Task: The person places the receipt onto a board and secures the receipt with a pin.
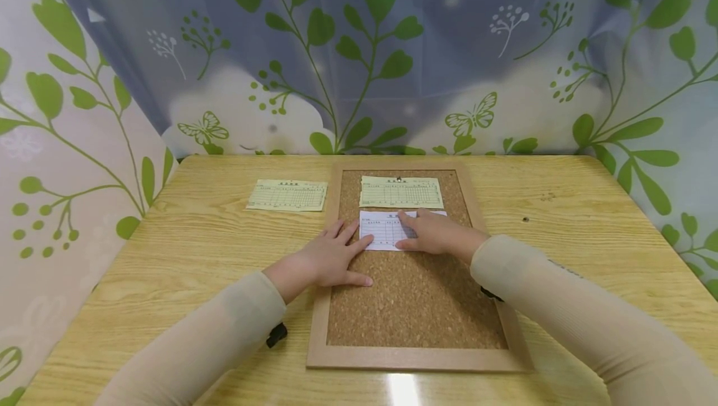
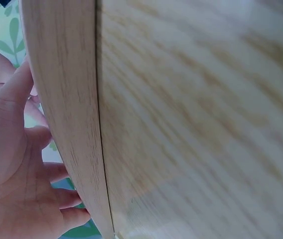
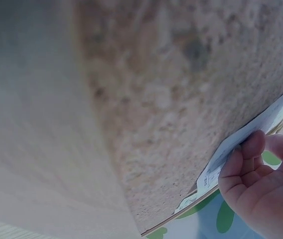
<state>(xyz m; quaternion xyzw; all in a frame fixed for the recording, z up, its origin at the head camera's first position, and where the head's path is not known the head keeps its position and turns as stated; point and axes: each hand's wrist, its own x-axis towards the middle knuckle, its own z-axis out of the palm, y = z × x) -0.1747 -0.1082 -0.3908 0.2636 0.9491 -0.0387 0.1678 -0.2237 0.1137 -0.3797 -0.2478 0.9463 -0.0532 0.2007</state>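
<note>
A white printed form slip [image 1: 374, 231] lies on a framed cork board [image 1: 415, 306], just below a yellow form slip [image 1: 401, 193] with a small pin [image 1: 399, 179] at its top. My left hand [image 1: 333, 256] spreads over the board's left frame, one fingertip at the white slip's lower left and the thumb on the cork. The right hand [image 1: 437, 231] rests on the right half of the same slip, index finger and thumb apart on it. Seen from the right wrist, the outer fingers [image 3: 246, 159] bend against the white paper [image 3: 231, 144].
Another yellow slip [image 1: 287, 196] lies left of the board on the wooden table [image 1: 196, 250]. A small dark spot [image 1: 525, 219] shows on the table to the right. Leaf-patterned curtain [image 1: 359, 50] hangs along the back and sides.
</note>
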